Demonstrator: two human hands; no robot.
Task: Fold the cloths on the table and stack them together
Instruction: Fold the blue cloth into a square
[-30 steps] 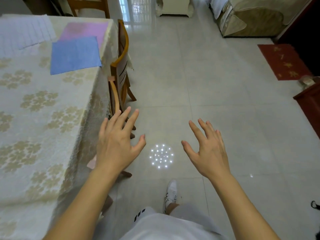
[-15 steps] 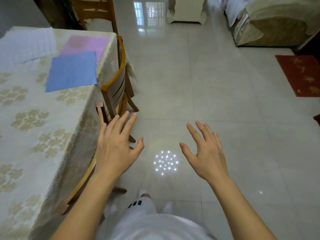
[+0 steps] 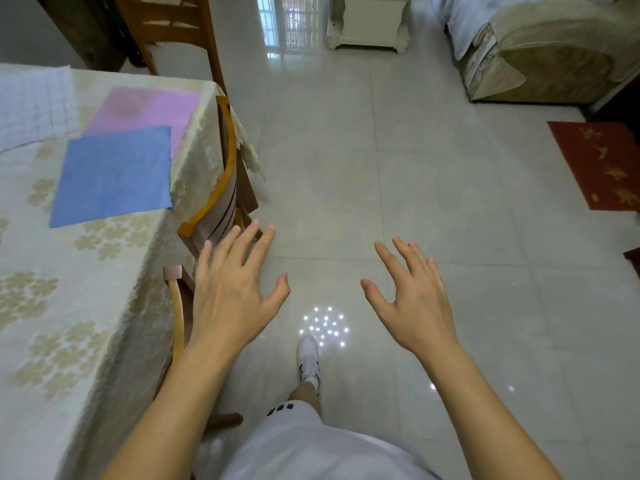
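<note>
1. Table [image 3: 86, 306] fills the left side; compared with the frame a second earlier, the view has shifted so more of its far end shows.
2. Blue cloth [image 3: 112, 176] lies flat near the table's right edge, overlapping the pink cloth [image 3: 149, 107] behind it; the white cloth [image 3: 31, 105] is cut off at the left.
3. Chair [image 3: 221, 181] is tucked against the table; its seat is hidden.
4. Left hand [image 3: 232, 292] and right hand [image 3: 412, 303] hover above the floor, fingers spread, holding nothing, as before.
5. One white shoe [image 3: 308, 358] now steps forward.

blue cloth [image 3: 112, 176] | pink cloth [image 3: 152, 107] | white checked cloth [image 3: 33, 105] | cream floral tablecloth [image 3: 69, 289]
</note>
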